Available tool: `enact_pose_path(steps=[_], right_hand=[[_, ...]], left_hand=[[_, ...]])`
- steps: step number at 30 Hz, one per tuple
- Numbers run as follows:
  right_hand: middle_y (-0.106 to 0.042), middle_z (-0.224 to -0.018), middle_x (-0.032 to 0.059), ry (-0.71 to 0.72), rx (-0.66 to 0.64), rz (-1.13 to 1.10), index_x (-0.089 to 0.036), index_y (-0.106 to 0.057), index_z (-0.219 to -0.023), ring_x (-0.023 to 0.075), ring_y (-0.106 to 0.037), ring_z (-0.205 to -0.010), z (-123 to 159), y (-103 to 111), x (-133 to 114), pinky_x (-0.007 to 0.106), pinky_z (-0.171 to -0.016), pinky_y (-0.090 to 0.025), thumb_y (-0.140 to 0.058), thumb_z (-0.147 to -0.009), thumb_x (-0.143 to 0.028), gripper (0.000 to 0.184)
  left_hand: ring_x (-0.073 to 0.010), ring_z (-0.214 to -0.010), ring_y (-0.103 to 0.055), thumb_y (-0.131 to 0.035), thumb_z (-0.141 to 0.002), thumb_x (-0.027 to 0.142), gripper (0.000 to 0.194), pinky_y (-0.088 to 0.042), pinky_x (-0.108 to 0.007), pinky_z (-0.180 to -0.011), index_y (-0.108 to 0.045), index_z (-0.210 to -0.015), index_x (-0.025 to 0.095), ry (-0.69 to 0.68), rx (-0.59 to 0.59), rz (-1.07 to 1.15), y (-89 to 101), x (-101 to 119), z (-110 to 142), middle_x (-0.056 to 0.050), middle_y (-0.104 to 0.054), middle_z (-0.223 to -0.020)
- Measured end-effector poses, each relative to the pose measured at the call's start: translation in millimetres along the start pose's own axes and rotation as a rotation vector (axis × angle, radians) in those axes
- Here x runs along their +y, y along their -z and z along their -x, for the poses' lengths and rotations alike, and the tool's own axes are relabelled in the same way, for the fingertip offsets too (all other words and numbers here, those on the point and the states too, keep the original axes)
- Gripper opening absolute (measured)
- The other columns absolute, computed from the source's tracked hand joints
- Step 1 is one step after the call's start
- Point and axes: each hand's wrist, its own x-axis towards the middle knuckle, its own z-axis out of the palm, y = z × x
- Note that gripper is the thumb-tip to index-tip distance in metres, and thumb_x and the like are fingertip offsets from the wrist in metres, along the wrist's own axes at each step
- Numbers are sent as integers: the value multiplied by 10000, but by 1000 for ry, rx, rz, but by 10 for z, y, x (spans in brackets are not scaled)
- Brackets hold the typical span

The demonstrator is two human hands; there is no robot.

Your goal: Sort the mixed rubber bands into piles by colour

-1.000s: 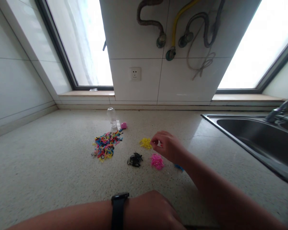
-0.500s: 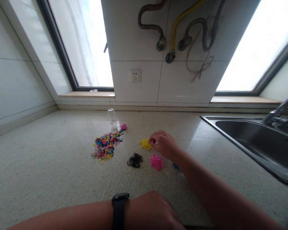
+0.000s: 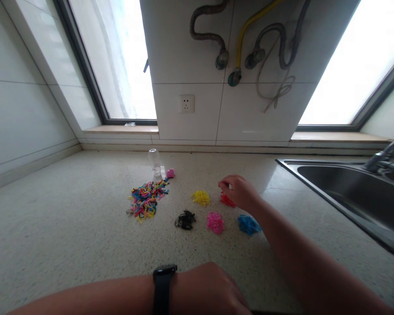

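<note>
My right hand (image 3: pixel 239 190) hovers at the red rubber band pile (image 3: pixel 227 200), which it partly covers. Its thumb and fingers are curled together in a pinch; whatever they hold is too small to make out. Left of it lies a yellow rubber band pile (image 3: pixel 201 197). Nearer to me are piles of black (image 3: pixel 185 220), pink (image 3: pixel 215 222) and blue rubber bands (image 3: pixel 248 225). A larger mixed-colour heap of bands (image 3: pixel 146 199) lies to the left. My left hand (image 3: pixel 213 286), with a dark watch (image 3: pixel 163 284) on its wrist, rests at the counter's near edge, its fingers hidden.
A clear plastic bottle (image 3: pixel 153 162) stands behind the mixed heap, beside a small pink object (image 3: pixel 170 173). At the right a steel sink (image 3: pixel 315 162) with a faucet (image 3: pixel 381 157) is set into the speckled counter (image 3: pixel 85 236). Hoses and a socket (image 3: pixel 186 104) are on the wall.
My right hand has moved right, from the yellow pile to the red one. The blue pile, mostly covered by my forearm before, now shows. My left hand stays put.
</note>
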Motion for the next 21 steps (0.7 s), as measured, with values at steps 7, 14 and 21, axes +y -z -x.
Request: enact_pose_path(steps=[7, 14, 21], right_hand=[[-681, -687, 60, -219, 21, -169, -162, -767, -824, 178, -583, -650, -59, -77, 375, 284, -619, -349, -438, -923, -414, 426], [-529, -528, 1, -270, -67, -286, -127, -770, -825, 140, -445, -523, -70, -155, 547, 287, -549, -287, -431, -896, -470, 488], [-610, -583, 27, -258, -85, -317, -129, -767, -811, 149, -489, -553, -106, -249, 667, 287, -563, -317, -442, -877, -488, 489]], left_hand=[[-145, -657, -557, -424, -976, 347, 234, -386, -271, -519, -600, -901, 213, -13, 46, 3, -4, 5, 5, 10, -619, -725], [-149, -713, -592, -405, -973, 302, 210, -413, -275, -549, -572, -882, 214, -29, 11, -11, -73, -46, 24, -1, -669, -799], [-122, -820, -635, -415, -949, 213, 170, -434, -260, -599, -581, -912, 220, -43, -45, 24, 341, 160, -3, -6, -710, -922]])
